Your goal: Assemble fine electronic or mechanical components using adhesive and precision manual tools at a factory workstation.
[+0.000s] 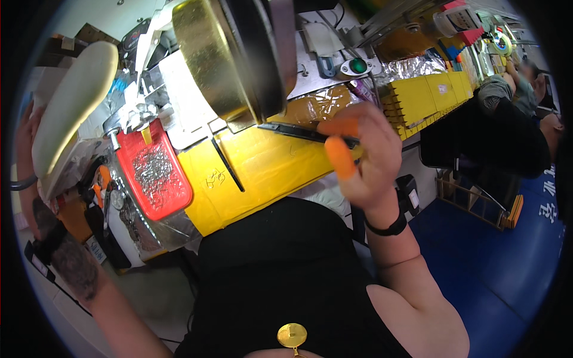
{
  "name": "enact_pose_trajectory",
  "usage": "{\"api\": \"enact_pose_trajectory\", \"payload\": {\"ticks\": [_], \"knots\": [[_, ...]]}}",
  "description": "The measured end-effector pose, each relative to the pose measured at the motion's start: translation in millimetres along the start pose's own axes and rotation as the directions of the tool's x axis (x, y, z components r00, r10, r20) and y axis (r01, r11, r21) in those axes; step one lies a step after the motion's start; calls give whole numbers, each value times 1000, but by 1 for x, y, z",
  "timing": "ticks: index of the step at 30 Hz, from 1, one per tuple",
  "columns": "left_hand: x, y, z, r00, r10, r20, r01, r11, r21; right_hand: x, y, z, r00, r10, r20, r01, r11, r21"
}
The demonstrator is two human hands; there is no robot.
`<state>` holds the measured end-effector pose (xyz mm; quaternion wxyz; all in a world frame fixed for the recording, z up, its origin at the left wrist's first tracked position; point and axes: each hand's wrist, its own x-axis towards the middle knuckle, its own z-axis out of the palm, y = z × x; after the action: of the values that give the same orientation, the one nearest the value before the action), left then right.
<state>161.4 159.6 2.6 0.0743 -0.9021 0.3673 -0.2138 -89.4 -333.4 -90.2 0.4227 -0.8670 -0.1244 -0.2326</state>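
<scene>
My right hand (373, 155), with orange finger cots on the thumb and a finger, grips black tweezers (292, 130). Their tips point left, close to the lower edge of a brass-coloured drum (206, 62) with a black rim. Far to the left, my left hand (27, 128) is raised beside a pale oval panel (74, 113). The panel and the picture's rim partly hide its fingers. A red tray (183, 200) of small shiny metal pieces lies left of the yellow work surface (262, 191). A thin black stick (225, 162) rests on that surface.
A small metal mechanism (138, 113) stands at the tray's far end. A green button (357, 65) sits at the back. Yellow ridged bins (433, 98) line the right side. Another person in dark clothing (495, 137) sits at the right, near a brown rack (471, 200).
</scene>
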Motion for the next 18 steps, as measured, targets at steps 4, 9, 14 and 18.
{"api": "enact_pose_trajectory", "payload": {"ticks": [4, 9, 14, 18], "knots": [[-30, -19, -12, 906, -423, -18, 399, 868, -295, 15, -62, 34, 968, 69, 241, -197, 806, 558], [15, 136, -24, 726, -679, -107, 641, 725, -250, 26, -100, 116, 888, 329, 320, -440, 412, 798], [-18, 186, -20, 902, -397, -168, 207, 740, -640, 56, -116, 152, 808, 573, 140, -217, 68, 974], [-6, 211, -8, 976, -197, -96, 103, 801, -590, 65, -109, 150, 788, 598, 146, -307, 175, 936]]}}
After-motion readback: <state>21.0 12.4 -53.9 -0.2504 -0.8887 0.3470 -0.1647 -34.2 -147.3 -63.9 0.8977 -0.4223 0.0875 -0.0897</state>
